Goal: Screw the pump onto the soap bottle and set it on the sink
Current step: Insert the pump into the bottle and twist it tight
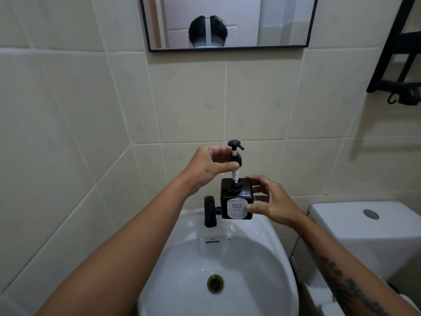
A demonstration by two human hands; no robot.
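Tiled wall (68,110) fills the left and far side. Left hand (208,166) comes in from lower left, raised above the sink, thumb and fingers pinching the black pump (235,156) at its collar. Pump is lifted: its white tube (235,175) runs down into the bottle neck, collar well above the neck, not screwed on. Nozzle points right. Black tap (210,210) stands on the far rim of the sink, just left of the bottle, touching or nearly so, cannot tell. Dark square soap bottle (237,198) sits upright on the far rim of the white sink (262,247), white "HAND SOAP" label facing near. Drain (215,283) low in the bowl. Right hand (271,202) grips the bottle's right side, fingers partly spread, thumb on the near face by the label, other fingers wrapping the far right edge. Mirror (227,23) on the far wall above. White toilet tank (369,229) to the right. Black rack (398,53) top right.
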